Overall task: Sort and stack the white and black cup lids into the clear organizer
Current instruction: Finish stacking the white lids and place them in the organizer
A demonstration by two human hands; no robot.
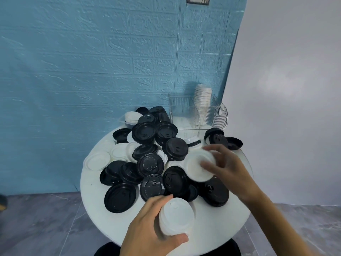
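Several black lids (150, 166) and white lids (96, 160) lie jumbled on a round white table (217, 224). My left hand (147, 231) grips a stack of white lids (176, 217) above the table's near edge. My right hand (227, 167) holds a white lid (196, 166) over the pile at the right, its fingers blurred. The clear organizer (186, 111) stands at the back right of the table with a tall leaning stack of white lids (202, 100) in one compartment.
A shallow clear tray (122, 121) with white lids sits at the back left of the pile. A blue brick-pattern wall rises right behind the table. Grey floor (36, 228) surrounds the table. The table's right rim (248, 163) is close to my right forearm.
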